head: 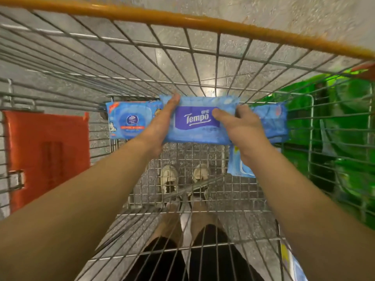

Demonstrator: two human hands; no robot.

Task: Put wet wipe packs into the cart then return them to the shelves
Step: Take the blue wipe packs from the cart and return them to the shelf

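Observation:
I look down into a wire shopping cart (pixel 223 63). A blue Tempo wet wipe pack (pixel 194 120) is held between both hands above the cart's mesh floor. My left hand (pixel 162 124) grips its left end, fingers stretched along the edge. My right hand (pixel 241 128) grips its right end, thumb on the front label. Another blue wipe pack (pixel 129 120) lies at the left. A third blue pack (pixel 272 122) sits behind my right hand, and a pale blue one (pixel 239 165) shows under my right wrist.
The cart's orange handle bar (pixel 182 21) crosses the top. An orange flap (pixel 46 151) hangs on the left wall. Green packaging (pixel 345 128) lies outside the right wall. My shoes (pixel 182 177) and legs show through the mesh.

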